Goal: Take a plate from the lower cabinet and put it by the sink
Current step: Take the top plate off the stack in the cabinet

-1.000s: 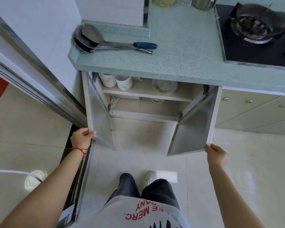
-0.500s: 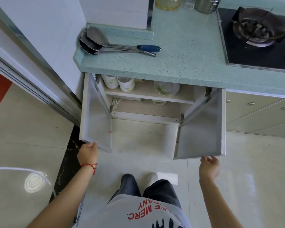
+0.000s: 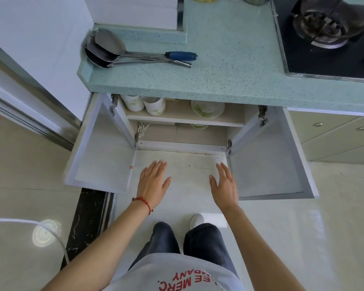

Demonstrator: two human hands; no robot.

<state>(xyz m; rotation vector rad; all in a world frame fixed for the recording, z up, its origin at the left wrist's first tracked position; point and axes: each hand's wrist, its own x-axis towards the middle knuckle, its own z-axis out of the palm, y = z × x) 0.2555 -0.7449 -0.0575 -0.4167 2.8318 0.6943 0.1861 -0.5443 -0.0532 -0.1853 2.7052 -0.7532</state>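
Note:
The lower cabinet under the counter stands with both doors swung wide, the left door (image 3: 101, 158) and the right door (image 3: 267, 162). On its upper shelf (image 3: 181, 117) sits a white plate with green pattern (image 3: 207, 109), and another dish edge (image 3: 199, 126) shows on the level below. My left hand (image 3: 153, 182), with a red string at the wrist, and my right hand (image 3: 225, 185) are stretched out flat between the doors, fingers apart, holding nothing. No sink is in view.
Two white cups (image 3: 144, 103) stand at the shelf's left. Metal ladles with a blue handle (image 3: 135, 52) lie on the speckled green counter (image 3: 229, 68). A gas hob (image 3: 324, 38) is at the right, drawers (image 3: 334, 133) beside the cabinet, a sliding door frame (image 3: 29, 106) at left.
Both hands let go of the door edges and moved inward and forward between the doors. The doors now stand fully open.

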